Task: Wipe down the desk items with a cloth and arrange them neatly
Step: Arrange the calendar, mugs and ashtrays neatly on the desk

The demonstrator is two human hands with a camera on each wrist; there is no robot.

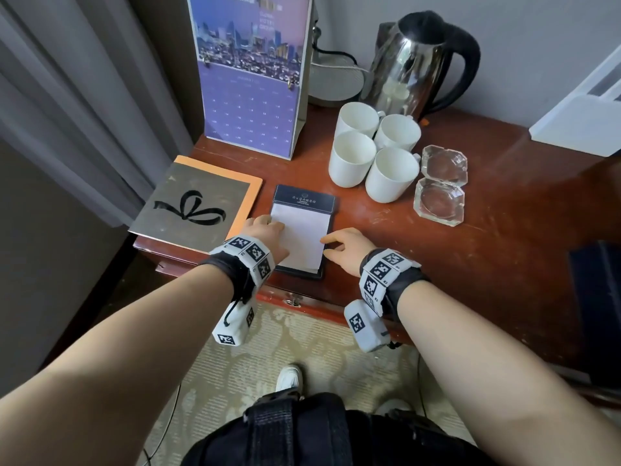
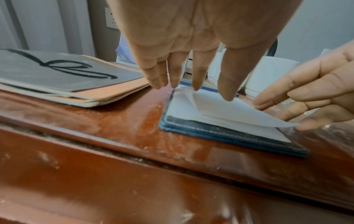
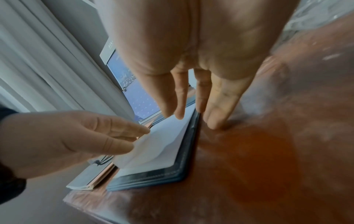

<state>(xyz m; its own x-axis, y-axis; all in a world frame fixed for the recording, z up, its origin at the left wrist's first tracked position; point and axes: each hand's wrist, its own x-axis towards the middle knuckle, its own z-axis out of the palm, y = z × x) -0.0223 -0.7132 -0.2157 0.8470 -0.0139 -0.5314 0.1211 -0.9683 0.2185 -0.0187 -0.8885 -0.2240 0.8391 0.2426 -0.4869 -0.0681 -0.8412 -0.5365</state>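
A notepad [image 1: 299,237] of white sheets in a dark blue holder lies near the front edge of the red-brown desk [image 1: 504,213]. My left hand [image 1: 268,230] rests with straight fingers on the pad's left edge [image 2: 210,115]. My right hand [image 1: 339,243] touches the pad's right edge with straight fingers [image 3: 212,115], some of them on the desk. The top sheet [image 2: 239,112] is lifted and curled between the two hands. I cannot tell whether either hand pinches it. No cloth is in view.
A grey folder with a black bow [image 1: 198,203] lies left of the pad. Behind stand a purple calendar [image 1: 252,79], several white mugs [image 1: 373,153], a steel kettle [image 1: 413,58] and two glass ashtrays [image 1: 440,183]. A dark box [image 1: 598,290] sits at the right edge.
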